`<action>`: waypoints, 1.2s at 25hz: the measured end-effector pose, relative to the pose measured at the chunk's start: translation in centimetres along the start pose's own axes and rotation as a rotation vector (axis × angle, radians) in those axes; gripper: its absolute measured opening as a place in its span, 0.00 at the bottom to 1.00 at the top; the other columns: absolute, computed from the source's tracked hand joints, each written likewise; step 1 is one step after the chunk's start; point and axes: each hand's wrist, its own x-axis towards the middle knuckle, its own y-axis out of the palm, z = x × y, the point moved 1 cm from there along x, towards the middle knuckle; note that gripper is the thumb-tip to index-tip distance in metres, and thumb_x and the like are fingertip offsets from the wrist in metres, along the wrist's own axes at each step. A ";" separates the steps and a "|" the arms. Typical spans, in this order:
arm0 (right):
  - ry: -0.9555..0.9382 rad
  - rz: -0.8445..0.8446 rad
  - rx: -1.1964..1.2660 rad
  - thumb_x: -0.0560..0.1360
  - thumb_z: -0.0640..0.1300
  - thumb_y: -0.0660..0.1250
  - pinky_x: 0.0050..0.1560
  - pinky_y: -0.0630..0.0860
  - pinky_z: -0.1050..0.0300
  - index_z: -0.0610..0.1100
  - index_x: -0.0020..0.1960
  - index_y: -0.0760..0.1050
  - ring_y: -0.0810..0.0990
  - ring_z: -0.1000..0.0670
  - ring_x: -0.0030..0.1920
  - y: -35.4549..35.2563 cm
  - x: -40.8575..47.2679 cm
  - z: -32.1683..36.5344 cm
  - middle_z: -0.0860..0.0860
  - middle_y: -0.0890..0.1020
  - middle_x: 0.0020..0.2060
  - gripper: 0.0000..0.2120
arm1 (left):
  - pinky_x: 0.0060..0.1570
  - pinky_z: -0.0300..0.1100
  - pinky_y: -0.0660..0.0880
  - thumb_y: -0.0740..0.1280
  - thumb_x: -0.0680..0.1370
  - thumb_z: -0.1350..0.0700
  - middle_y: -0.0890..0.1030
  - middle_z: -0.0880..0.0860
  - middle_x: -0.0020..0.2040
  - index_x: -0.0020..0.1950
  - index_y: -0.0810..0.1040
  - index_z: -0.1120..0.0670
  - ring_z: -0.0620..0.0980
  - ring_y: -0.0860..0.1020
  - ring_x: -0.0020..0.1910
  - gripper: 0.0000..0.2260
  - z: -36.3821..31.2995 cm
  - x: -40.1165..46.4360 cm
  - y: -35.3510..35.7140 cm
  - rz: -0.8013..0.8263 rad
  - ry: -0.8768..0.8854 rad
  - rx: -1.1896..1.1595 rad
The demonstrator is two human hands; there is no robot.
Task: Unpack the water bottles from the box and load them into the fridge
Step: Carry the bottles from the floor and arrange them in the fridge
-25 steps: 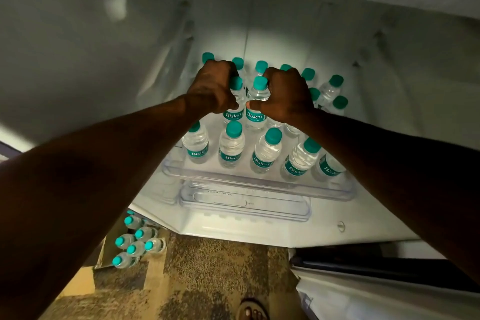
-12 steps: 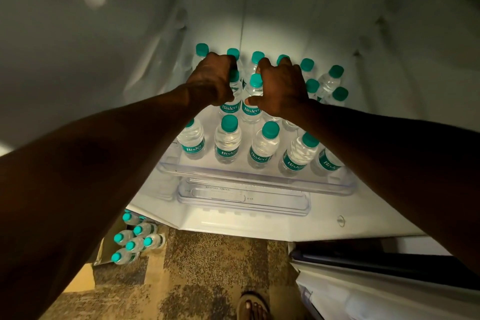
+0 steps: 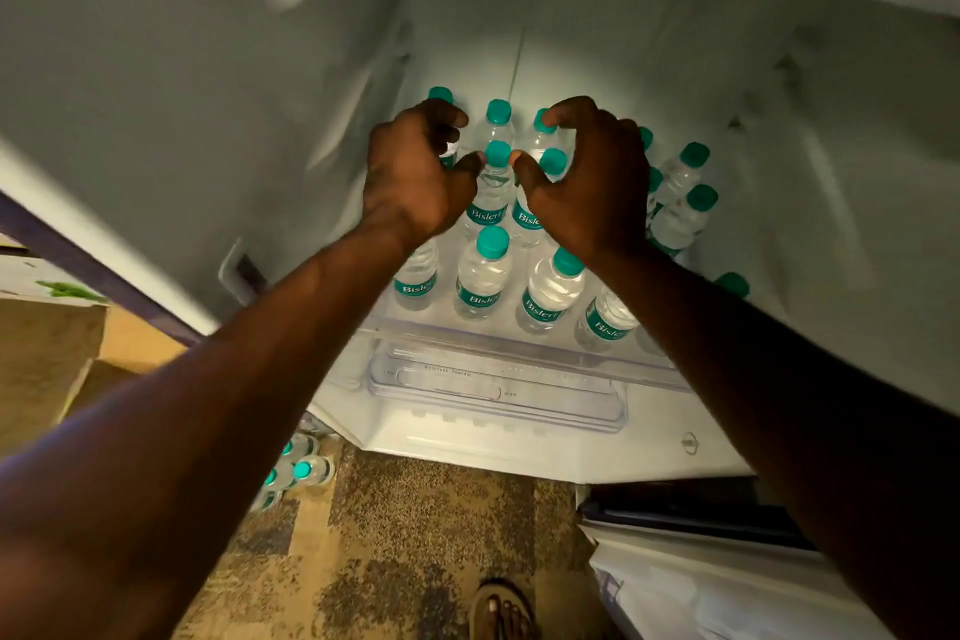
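On the fridge shelf (image 3: pixel 519 346), bottles (image 3: pixel 482 276) stand upright, caps up, long axes vertical. Left hand (image 3: pixel 415 177) and right hand (image 3: pixel 587 182) hover over them, fingers curled, each grip holding nothing.

Both grips reach into the white fridge interior (image 3: pixel 597 42), side by side above the clear glass shelf (image 3: pixel 519 327). Left grip (image 3: pixel 415 172) and right grip (image 3: pixel 587 182) hover over the small clear plastic water bottles with teal caps (image 3: pixel 483 276), which stand upright in rows on that shelf: one row nearer than the grips, others beneath and behind them, more right of the right grip. Clear crisper cover (image 3: pixel 498 395) lies below the shelf. More bottles in a cardboard box (image 3: pixel 296 473) sit on the speckled floor (image 3: pixel 415 535), below and left of the left grip. A sandalled foot (image 3: pixel 501 611) stands nearest.
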 end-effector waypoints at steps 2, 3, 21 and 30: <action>0.001 -0.053 0.104 0.72 0.56 0.71 0.53 0.73 0.55 0.47 0.60 0.77 0.78 0.46 0.55 -0.7 -2.8 1.8 0.51 0.82 0.54 0.20 | 0.58 0.45 0.80 0.74 0.72 0.52 0.83 0.48 0.54 0.59 0.80 0.52 0.45 0.81 0.55 0.16 0.3 -3.9 -1.6 -0.068 0.047 -0.168; -0.003 -0.053 0.138 0.72 0.55 0.71 0.53 0.74 0.54 0.47 0.60 0.77 0.78 0.47 0.55 -0.9 -4.5 2.8 0.51 0.82 0.54 0.20 | 0.56 0.44 0.80 0.72 0.72 0.51 0.83 0.47 0.54 0.60 0.80 0.51 0.43 0.81 0.55 0.17 0.5 -6.1 -2.6 -0.079 0.075 -0.182; 0.011 0.798 0.056 0.76 0.55 0.68 0.75 0.62 0.48 0.54 0.79 0.58 0.59 0.48 0.77 7.5 -32.6 12.7 0.52 0.60 0.79 0.35 | 0.66 0.51 0.72 0.60 0.77 0.33 0.73 0.52 0.72 0.75 0.67 0.49 0.53 0.71 0.70 0.31 21.7 -31.3 -12.5 0.244 -0.343 0.487; -0.075 0.960 0.005 0.72 0.58 0.72 0.65 0.74 0.48 0.46 0.76 0.65 0.72 0.43 0.68 22.8 -39.3 15.6 0.44 0.72 0.70 0.37 | 0.59 0.52 0.73 0.56 0.80 0.35 0.75 0.60 0.67 0.73 0.68 0.54 0.61 0.75 0.64 0.30 38.1 -33.2 -14.3 0.353 -0.598 0.579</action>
